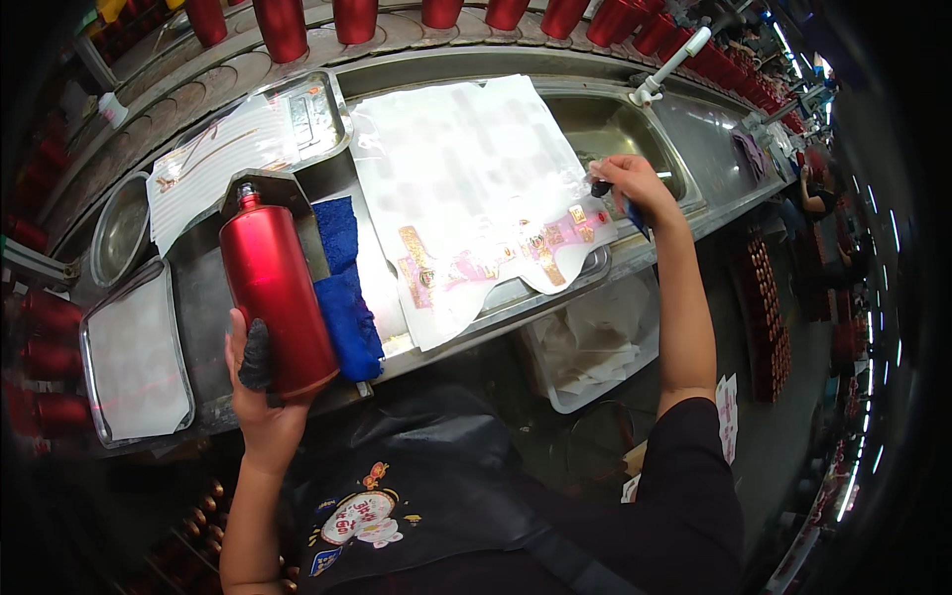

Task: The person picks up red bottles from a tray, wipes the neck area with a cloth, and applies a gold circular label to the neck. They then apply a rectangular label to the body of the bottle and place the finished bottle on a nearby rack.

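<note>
One red bottle point(276, 297) in left hand point(262, 412), one oval basin point(121, 233)

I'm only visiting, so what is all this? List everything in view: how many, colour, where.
Bottle: one, red, in the left hand
Similar red containers: many, red, mainly along the top
Large sheet: at least one, white with pink-gold prints, centre
Metal trays: two, silver, left
Basin: one, silver, far left
Blue cloth: at least one, blue, beside the bottle
Sink: one, silver, upper right
Tap: one, white, behind the sink
Bin: one, whitish, below the bench
Co-worker: at least one, dark clothing, far right
Left hand: one, bare with black finger cover, lower left
Right hand: one, bare, at the sheet's right edge
</note>
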`<state>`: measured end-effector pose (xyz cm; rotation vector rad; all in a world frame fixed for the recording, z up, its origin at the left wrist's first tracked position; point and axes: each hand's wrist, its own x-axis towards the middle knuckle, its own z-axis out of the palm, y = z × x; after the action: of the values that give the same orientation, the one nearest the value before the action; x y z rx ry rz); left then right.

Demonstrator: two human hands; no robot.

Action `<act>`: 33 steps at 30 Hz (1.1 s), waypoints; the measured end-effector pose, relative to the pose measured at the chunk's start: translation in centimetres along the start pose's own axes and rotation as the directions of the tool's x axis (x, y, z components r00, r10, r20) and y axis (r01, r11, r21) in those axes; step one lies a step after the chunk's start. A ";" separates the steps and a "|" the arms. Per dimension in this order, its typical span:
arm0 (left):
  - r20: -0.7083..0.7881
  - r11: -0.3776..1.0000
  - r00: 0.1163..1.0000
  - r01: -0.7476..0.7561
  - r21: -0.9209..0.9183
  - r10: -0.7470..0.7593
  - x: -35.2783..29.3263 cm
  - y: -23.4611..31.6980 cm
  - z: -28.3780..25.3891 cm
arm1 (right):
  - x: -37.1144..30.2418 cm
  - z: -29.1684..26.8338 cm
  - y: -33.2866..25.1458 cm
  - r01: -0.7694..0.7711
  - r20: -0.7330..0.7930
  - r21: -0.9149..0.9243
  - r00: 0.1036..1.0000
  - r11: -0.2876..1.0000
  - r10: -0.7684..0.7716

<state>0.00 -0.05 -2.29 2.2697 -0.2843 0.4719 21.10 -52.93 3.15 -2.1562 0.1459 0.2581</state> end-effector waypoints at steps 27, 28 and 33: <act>-0.015 0.999 0.999 -0.033 -0.036 0.033 0.1 -0.2 -0.6 | -10.3 10.5 -19.7 0.513 -0.049 -0.304 0.833 0.803 -0.551; -0.032 0.997 0.998 -0.062 -0.048 0.060 0.2 -0.2 -0.6 | -11.0 11.2 -20.8 0.541 -0.017 -0.302 0.820 0.785 -0.571; -0.059 0.991 0.992 -0.117 -0.059 0.113 0.6 -0.4 -0.2 | -13.4 13.8 -24.9 0.670 0.176 -0.235 0.742 0.704 -0.647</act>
<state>0.66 0.37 -2.14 2.1838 -0.3978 0.5772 11.30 -27.37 18.80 -2.3202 -0.7600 -0.0656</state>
